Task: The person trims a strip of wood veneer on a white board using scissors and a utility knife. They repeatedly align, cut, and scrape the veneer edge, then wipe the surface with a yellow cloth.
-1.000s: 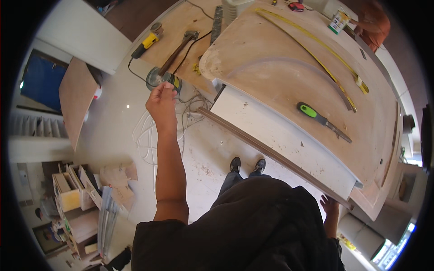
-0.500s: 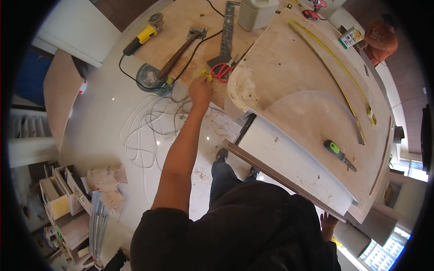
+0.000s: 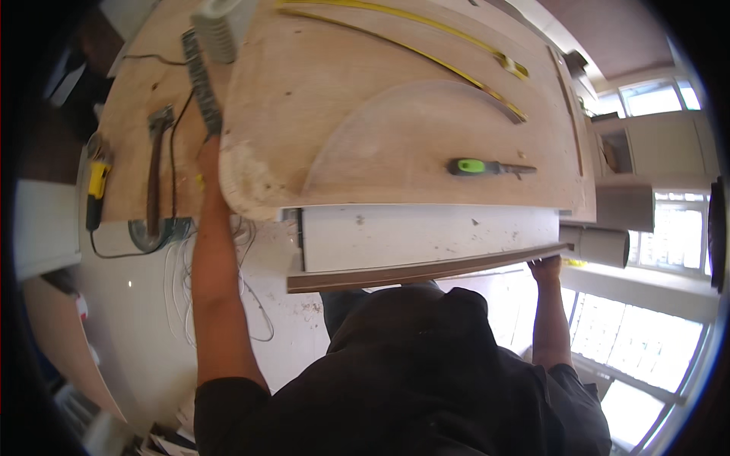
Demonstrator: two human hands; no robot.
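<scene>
My left arm reaches up along the rounded left corner of the large wooden board (image 3: 365,61). My left hand (image 3: 208,154) is at the near end of a metal square (image 3: 201,83), partly hidden behind the board's edge; its fingers are blurred. A small yellow thing (image 3: 200,180) lies beside the wrist. In front of me a white drawer (image 3: 426,235) with a brown front (image 3: 426,266) sticks out from under the board. My right hand (image 3: 546,267) is closed on the right end of that front, fingers bent against its lower edge.
On the board lie a green-handled tool (image 3: 487,166) and a yellow measuring tape (image 3: 426,26). Left of it are a hammer (image 3: 156,175), a yellow angle grinder (image 3: 97,178) and a white jug (image 3: 220,30). Loose cables (image 3: 179,285) coil on the floor.
My view has turned right and my body now faces the drawer squarely. My left hand has moved forward to the square's end, where red scissors lay. My right hand shows more fully against the front.
</scene>
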